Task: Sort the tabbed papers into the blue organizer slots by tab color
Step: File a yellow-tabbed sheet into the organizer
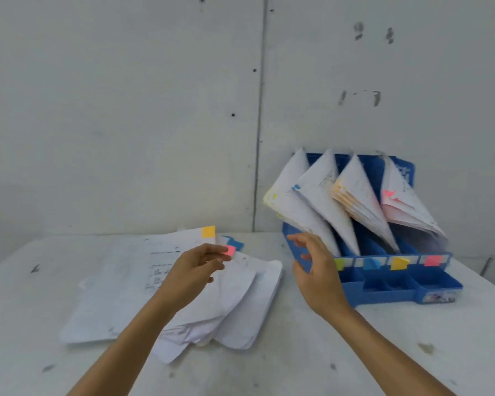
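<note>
On the left of the bench point(26, 310) lies the loose pile point(120, 295) of unsorted papers, with an orange tab point(208, 232) and a blue tab point(235, 243) showing at its far edge. The left hand point(195, 267) is over the pile, its fingers point(212, 250) pinching one sheet point(237, 284) at the corner that carries a pink tab point(229, 250). The sheet's lower part rests among the others.

The right hand point(316, 272) hovers before the left end of the blue organizer point(383, 292), fingers spread and loose, holding nothing. Whether it touches the organizer's side I cannot tell.

The organizer stands to the right, with four leaning stacks in its slots and coloured labels along the front. The pink label point(431, 260) is the last of these.

To do this well, I judge the sheet should be lifted clear of its neighbours and carried across to the far-right slot. There it can be slid in with the pink stack point(406, 207) while the free hand steadies the leaning papers.
</note>
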